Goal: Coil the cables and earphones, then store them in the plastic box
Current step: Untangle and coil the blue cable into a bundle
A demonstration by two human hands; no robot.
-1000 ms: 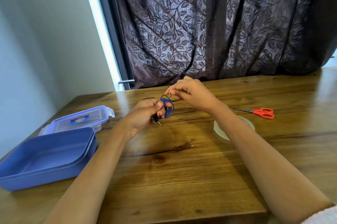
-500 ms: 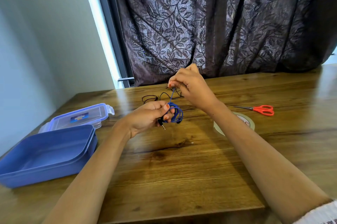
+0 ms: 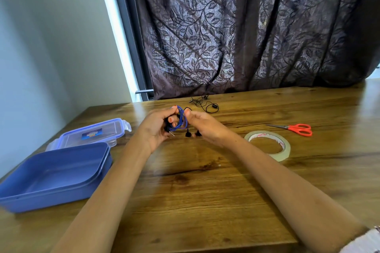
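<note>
Two hands (image 3: 156,129) (image 3: 203,127) grip blue earphones (image 3: 181,122) above table (image 3: 185,195), well inside edges.

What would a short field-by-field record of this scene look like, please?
Left hand: grips the blue earphone coil
Right hand: at the coil, grip unclear
Earbuds: black, dangling below the coil
Black earphones: loose on the table, uncoiled
Plastic box: open, nothing visible inside
Lid: on the table behind the box
Tape roll, scissors: right of the hands

Print on tape roll (image 3: 267,135) and lid label (image 3: 91,133) illegible
</note>
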